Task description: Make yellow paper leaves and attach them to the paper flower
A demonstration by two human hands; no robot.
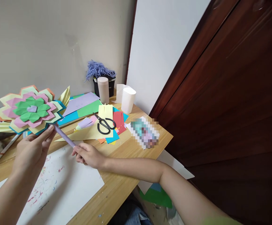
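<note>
A layered paper flower [31, 109] in yellow, pink, green and blue is held up at the left, above the wooden table [126, 150]. My left hand [34, 148] pinches its lower edge, fingers closed on the petals. A thin purple paper stem [63, 135] runs from under the flower down to my right hand [88, 154], whose fingers are pinched round its lower end. Both hands hover over a white sheet [68, 184] speckled with paint.
Black scissors [104, 123] lie on a spread of coloured paper [86, 109]. Behind stand a black pot with purple yarn [100, 70], a beige cylinder [103, 90] and a white cup [128, 100]. A dark wooden door [232, 109] fills the right.
</note>
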